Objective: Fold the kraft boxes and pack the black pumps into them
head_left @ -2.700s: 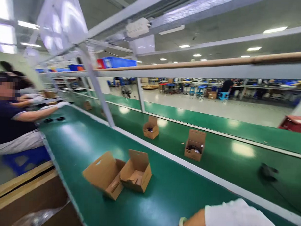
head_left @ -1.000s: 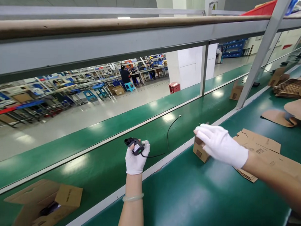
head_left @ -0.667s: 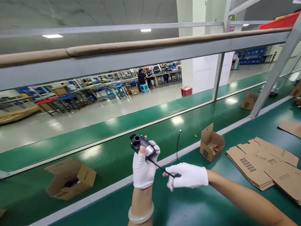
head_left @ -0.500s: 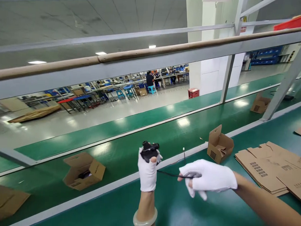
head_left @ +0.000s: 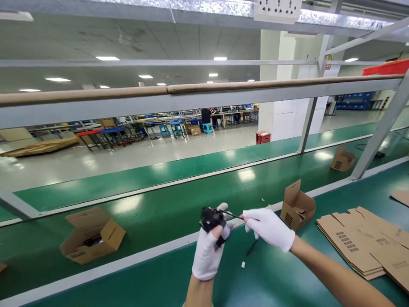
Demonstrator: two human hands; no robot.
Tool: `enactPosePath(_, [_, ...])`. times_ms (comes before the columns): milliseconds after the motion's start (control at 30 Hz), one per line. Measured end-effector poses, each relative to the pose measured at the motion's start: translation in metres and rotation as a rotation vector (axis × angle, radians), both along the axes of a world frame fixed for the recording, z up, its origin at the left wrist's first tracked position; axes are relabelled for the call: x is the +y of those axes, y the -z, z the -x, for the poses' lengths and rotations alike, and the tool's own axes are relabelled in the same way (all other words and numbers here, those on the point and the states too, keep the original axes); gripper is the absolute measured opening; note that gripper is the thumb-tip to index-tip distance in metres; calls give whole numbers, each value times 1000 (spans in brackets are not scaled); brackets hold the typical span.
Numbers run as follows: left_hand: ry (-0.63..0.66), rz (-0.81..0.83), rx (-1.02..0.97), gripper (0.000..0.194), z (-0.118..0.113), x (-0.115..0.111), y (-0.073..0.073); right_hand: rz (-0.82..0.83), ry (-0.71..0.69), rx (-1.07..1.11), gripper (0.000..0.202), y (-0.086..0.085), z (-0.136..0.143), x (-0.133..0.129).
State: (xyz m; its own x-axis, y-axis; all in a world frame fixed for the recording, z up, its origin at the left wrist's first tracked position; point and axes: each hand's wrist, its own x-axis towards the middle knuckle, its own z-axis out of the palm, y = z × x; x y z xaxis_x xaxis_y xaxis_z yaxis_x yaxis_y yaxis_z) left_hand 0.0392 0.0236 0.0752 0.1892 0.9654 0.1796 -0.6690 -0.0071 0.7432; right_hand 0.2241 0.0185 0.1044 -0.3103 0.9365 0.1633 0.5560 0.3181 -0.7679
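Note:
My left hand [head_left: 207, 254], in a white glove with bare fingertips, is closed around a small black device [head_left: 210, 218]; blur hides its exact kind. From the device a thin black cable [head_left: 232, 214] runs to my right hand [head_left: 271, 227], also gloved, which pinches it between thumb and fingers. Below my right hand the cable's loose end hangs down, with a white connector [head_left: 243, 265] at its tip. Both hands are held above the green work surface [head_left: 270, 285], close to each other.
To the right stand an open cardboard box [head_left: 298, 208] and a stack of flattened cartons [head_left: 352, 243]. Another open box [head_left: 92, 239] with something dark inside sits on the green belt [head_left: 176, 201] at left. A metal post [head_left: 387, 106] and a padded rail [head_left: 227, 86] cross ahead.
My right hand has moved up and left, nearer the device. My left hand has turned the device and shifted slightly right. The open box on the belt appears further left, and the view has tilted up.

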Motion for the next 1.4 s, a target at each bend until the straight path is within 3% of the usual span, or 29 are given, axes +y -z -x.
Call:
enactPosePath(100, [-73,204,-301,37,7,10,-2,-109,-56,-300,27,26,12,-24])
enactPosePath(200, [-102,298,-365,34,12,18,-3,-223,-181,-642,24,37,23,-46])
enactPosePath(300, [-277,180,-157,41,12,22,3,-271,-333,-830,18,17,30,-67])
enactPosePath(400, [-422,-24,177,53,9,21,13,-380,-402,-831,9,-30,29,-76])
enactPosePath(500, [-273,-119,364,76,5,15,18,-543,-339,-757,13,-74,24,-63])
enactPosePath(567, [-89,-161,401,90,2,9,18,-605,-238,-683,18,-91,19,-42])
enactPosePath(667, [164,-208,352,101,-1,-1,17,-490,-125,-492,21,-88,10,-7])
enactPosePath(733, [183,-206,279,104,-1,-5,18,-348,-101,-383,31,-72,5,8])
enactPosePath(800, [81,-184,236,101,2,-3,19,-275,-103,-359,38,-52,1,11])
enactPosePath(933, [-274,-122,323,78,11,11,20,-313,-179,-536,25,-27,1,-19])
enactPosePath(1000, [-440,-99,414,71,14,18,21,-389,-245,-760,25,-31,4,-42])
enactPosePath(1067, [-493,-130,505,72,14,21,22,-485,-293,-960,28,-45,8,-60])
enactPosePath(1133, [-391,-210,580,76,12,19,22,-554,-333,-980,24,-65,11,-67])
enactPosePath(1233, [-46,-379,651,85,3,8,18,-604,-305,-797,18,-84,11,-50])
enactPosePath(1333, [155,-481,565,98,-5,-1,12,-526,-179,-556,17,-74,6,-16])
enactPosePath(1400, [106,-443,465,100,-8,-4,12,-404,-149,-370,17,-55,2,0])
